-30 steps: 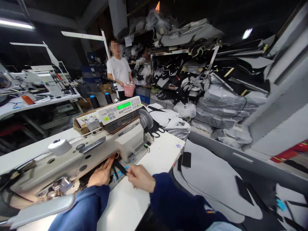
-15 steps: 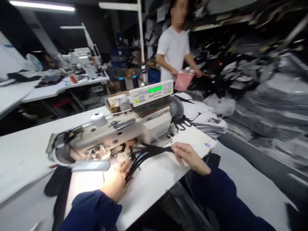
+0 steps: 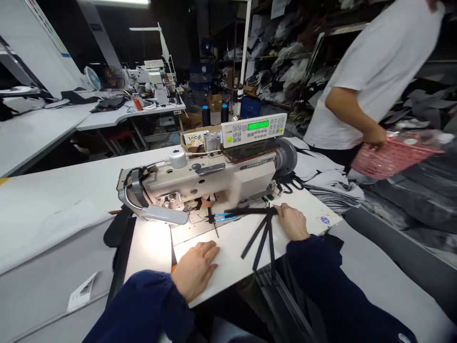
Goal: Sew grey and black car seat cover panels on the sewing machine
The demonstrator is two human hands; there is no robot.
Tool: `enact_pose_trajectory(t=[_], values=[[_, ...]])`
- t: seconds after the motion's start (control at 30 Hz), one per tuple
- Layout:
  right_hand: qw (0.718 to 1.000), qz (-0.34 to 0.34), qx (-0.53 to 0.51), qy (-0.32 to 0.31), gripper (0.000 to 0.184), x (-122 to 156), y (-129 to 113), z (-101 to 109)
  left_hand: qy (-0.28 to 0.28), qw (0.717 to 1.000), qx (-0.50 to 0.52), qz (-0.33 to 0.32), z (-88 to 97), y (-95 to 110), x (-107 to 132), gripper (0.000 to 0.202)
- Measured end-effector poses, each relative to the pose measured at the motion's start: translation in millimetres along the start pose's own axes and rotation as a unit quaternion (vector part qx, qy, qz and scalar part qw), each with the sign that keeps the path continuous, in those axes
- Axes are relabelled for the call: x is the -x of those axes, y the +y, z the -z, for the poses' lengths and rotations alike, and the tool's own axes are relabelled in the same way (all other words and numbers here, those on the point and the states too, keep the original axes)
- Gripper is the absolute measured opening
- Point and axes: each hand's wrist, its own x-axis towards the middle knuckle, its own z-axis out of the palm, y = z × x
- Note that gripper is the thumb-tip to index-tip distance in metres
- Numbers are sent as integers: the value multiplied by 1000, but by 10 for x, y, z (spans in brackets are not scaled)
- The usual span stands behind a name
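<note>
Black strips (image 3: 262, 242) fan out in front of the sewing machine (image 3: 217, 180).
Before the machine's handwheel (image 3: 288, 157) end, the right hand (image 3: 293, 222) has its grip closed on the strips' gathered ends; before its needle end, the left hand (image 3: 197, 270) rests on the desk (image 3: 228, 259), grip relaxed, fingers extended.
</note>
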Motion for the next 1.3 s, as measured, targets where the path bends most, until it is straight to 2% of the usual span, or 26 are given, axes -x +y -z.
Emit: enact_pose_trajectory(t=[0.17, 0.2, 0.27, 0.33, 0.4, 0.5, 0.6, 0.73, 0.9, 0.97, 1.1, 1.13, 1.23, 1.3], values=[[998, 36, -8, 44, 34, 144, 65, 151, 4, 994, -28, -102, -131, 289, -207, 49], [996, 71, -21, 47, 32, 202, 96, 191, 6, 991, -37, -130, -168, 332, -247, 51], [978, 196, -63, 24, 35, 344, 164, 249, 12, 983, -50, -177, -242, 405, -327, 54], [935, 339, -101, -24, 40, 496, 217, 247, 17, 978, -55, -200, -314, 465, -418, 56], [903, 412, -114, -51, 34, 613, 240, 174, 22, 975, -53, -215, -385, 519, -531, 57], [899, 422, -113, -22, 25, 662, 230, -10, 25, 971, -43, -235, -497, 571, -746, 60], [899, 424, -110, -3, 26, 598, 208, -123, 22, 974, -41, -223, -584, 552, -960, 58], [882, 461, -99, -14, 28, 540, 229, -36, 34, 977, -58, -202, -586, 454, -1133, 53], [864, 495, -89, -7, 21, 594, 336, 84, 78, 974, -112, -178, -563, 381, -1209, 49], [861, 502, -80, -1, 25, 634, 386, 64, 90, 975, -127, -156, -594, 356, -1241, 50], [856, 514, -55, 19, 49, 764, 480, -47, 116, 973, -154, -130, -652, 312, -1324, 49], [859, 509, -47, 31, 47, 802, 497, -80, 115, 972, -158, -130, -655, 310, -1348, 49], [875, 480, -20, 57, 24, 877, 526, -163, 105, 974, -161, -119, -628, 335, -1411, 48], [878, 475, -16, 57, 22, 877, 537, -189, 99, 976, -164, -106, -592, 364, -1423, 47]])
